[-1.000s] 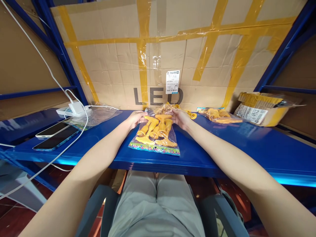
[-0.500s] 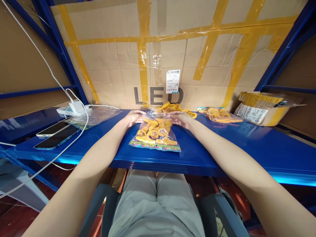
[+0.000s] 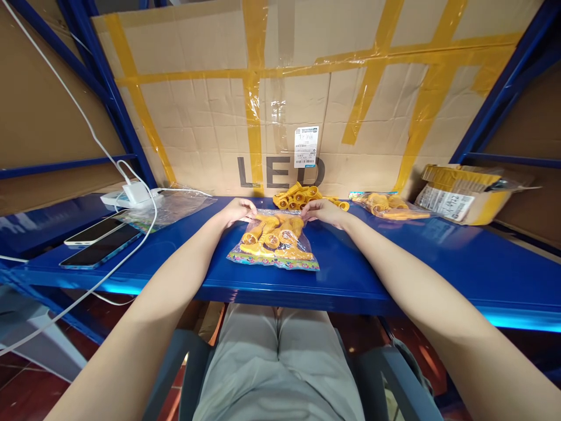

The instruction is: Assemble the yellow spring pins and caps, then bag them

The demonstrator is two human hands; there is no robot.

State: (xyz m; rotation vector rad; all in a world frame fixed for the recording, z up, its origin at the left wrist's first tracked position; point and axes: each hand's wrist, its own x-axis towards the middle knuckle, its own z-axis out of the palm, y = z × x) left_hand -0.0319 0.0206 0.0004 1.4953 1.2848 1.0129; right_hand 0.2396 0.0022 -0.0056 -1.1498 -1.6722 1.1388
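Observation:
A clear plastic bag (image 3: 274, 241) of yellow horn-shaped pieces lies on the blue table, its colourful printed edge toward me. My left hand (image 3: 239, 211) pinches the bag's far left corner, fingers closed. At the far right corner, my right hand (image 3: 323, 211) has its fingers closed on the same bag. Loose yellow pieces (image 3: 297, 196) lie in a pile just behind the bag, partly hidden by my right hand.
Another filled bag (image 3: 385, 204) and a taped carton (image 3: 456, 196) are at the back right. Flat plastic bags (image 3: 175, 204), two phones (image 3: 100, 245) and a white charger (image 3: 137, 192) with cable are at left. A large cardboard box (image 3: 197, 128) stands behind.
The bag's far end, raised and crumpled between my hands before, now lies flatter and lower. More of the loose yellow pile shows behind it.

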